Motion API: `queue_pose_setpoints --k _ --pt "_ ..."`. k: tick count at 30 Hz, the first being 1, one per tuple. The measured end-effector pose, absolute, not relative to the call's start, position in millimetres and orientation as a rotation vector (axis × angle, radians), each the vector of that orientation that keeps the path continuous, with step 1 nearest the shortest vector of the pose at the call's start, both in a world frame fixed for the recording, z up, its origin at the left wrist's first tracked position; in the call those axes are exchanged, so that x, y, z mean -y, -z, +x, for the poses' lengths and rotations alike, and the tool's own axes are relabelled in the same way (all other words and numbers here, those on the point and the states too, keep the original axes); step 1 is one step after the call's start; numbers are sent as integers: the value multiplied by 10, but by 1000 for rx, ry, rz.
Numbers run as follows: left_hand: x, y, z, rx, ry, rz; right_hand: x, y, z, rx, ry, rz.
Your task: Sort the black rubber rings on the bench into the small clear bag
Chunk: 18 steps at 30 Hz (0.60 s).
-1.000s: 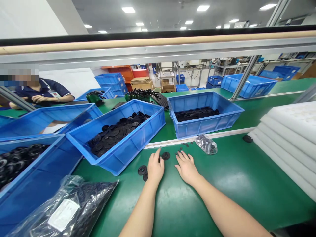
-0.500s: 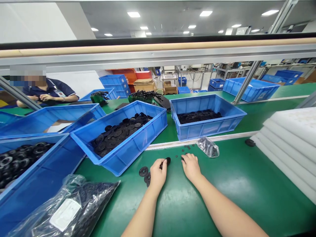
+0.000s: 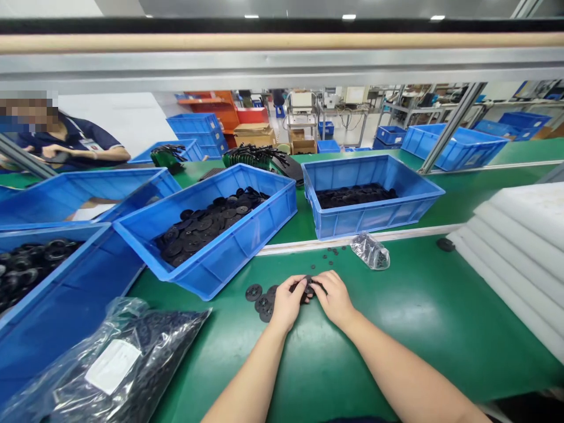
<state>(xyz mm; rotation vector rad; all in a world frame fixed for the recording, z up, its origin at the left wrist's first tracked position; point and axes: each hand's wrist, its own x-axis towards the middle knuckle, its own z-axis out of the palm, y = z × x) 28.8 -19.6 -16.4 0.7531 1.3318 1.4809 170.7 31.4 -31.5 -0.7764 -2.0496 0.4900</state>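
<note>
My left hand (image 3: 288,301) is closed on a round black plastic disc (image 3: 308,285), held just above the green table. My right hand (image 3: 333,296) meets it from the other side, its fingertips pinched at the disc's edge. Whatever small piece those fingers may hold is hidden. Beside my left hand lie several black discs (image 3: 263,304) with holes in them, partly overlapping. Beyond my hands, several tiny black rings (image 3: 331,262) are scattered near a clear plastic bag (image 3: 371,251) of small dark parts.
Blue bins (image 3: 211,276) of black discs stand behind and to the left. A large bag of dark parts (image 3: 132,358) lies front left. White foam sheets (image 3: 524,247) are stacked at right. A co-worker (image 3: 66,141) sits across the table. A metal rail (image 3: 282,70) crosses overhead.
My right hand has moved left from the small rings to the disc in my left hand. Both hands are now together. The view has tilted down slightly.
</note>
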Motion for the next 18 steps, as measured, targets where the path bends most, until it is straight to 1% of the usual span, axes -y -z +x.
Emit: queue_pose_setpoints --k 10,18 --pt "183 182 281 -1319 -1463 732 -318 320 1675 2105 -461 -796" --pt "216 210 315 -1271 -1487 679 -294 374 1725 2004 -518 -751"
